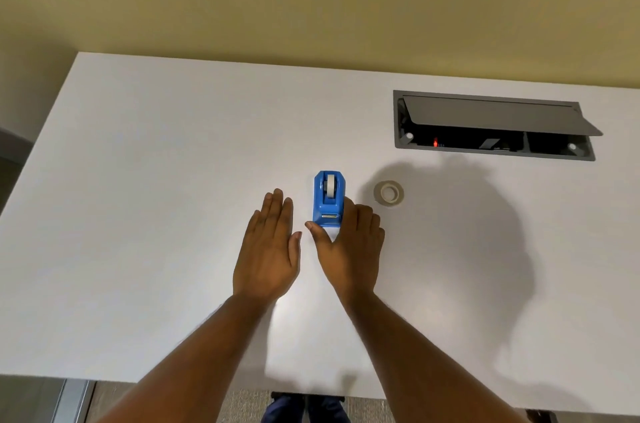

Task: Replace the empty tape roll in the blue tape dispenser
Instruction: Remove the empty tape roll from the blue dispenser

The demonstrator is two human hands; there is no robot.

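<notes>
The white desk (pixel 173 180) fills mid-frame, a grey cable box (pixel 491 124) at upper right. The left hand (pixel 270 249) lies flat, fingers released, holding nothing. The right hand (pixel 349 242) loosely cups the blue tape dispenser (pixel 328 201) at centre, thumb at its front. With so light a hold it may skid. The new tape roll (pixel 388 193) lies just right.

Tape roll (pixel 388 192) right of dispenser (pixel 329 199)
</notes>
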